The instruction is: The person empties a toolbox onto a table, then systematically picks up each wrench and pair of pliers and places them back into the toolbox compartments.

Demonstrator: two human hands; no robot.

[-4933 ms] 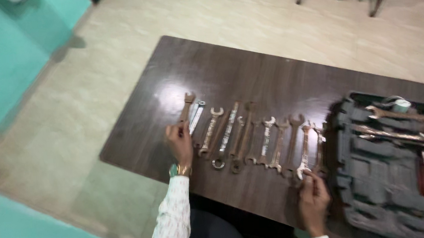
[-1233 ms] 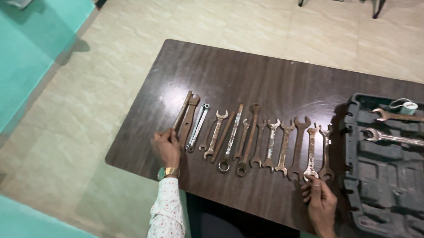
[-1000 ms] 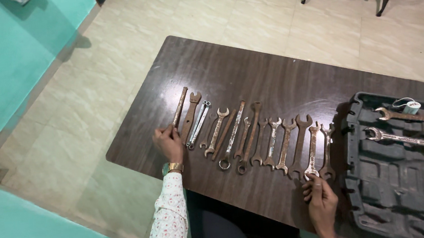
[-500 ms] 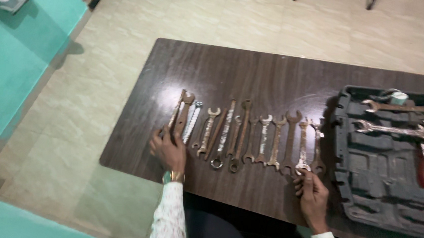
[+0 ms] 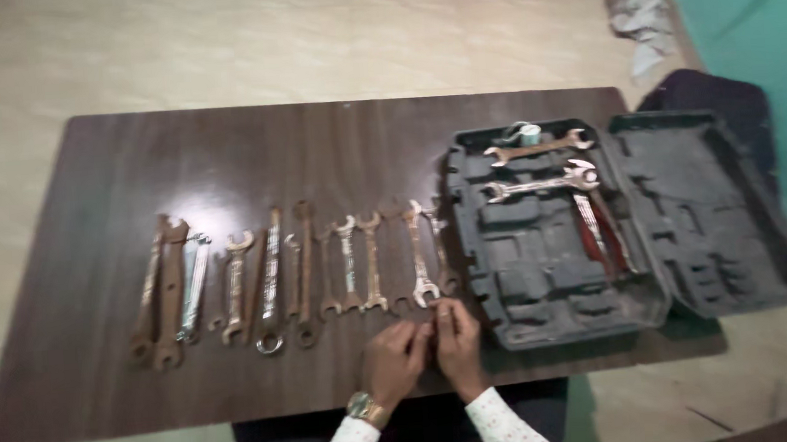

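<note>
I have both hands together at the near end of the wrench row, just left of the open tool case. My right hand and left hand meet fingertip to fingertip beneath the rightmost spanner; whether they pinch anything I cannot tell. The spanner looks rigid steel, fairly heavy, perhaps rusty rather than slick; I would grip it mid-shank. More spanners lie inside the case, on the dark table.

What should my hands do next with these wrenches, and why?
Probably part the hands: the left hand and right hand meet at the table's near edge, just below the rightmost wrenches beside the open tool case, seemingly holding none.
</note>
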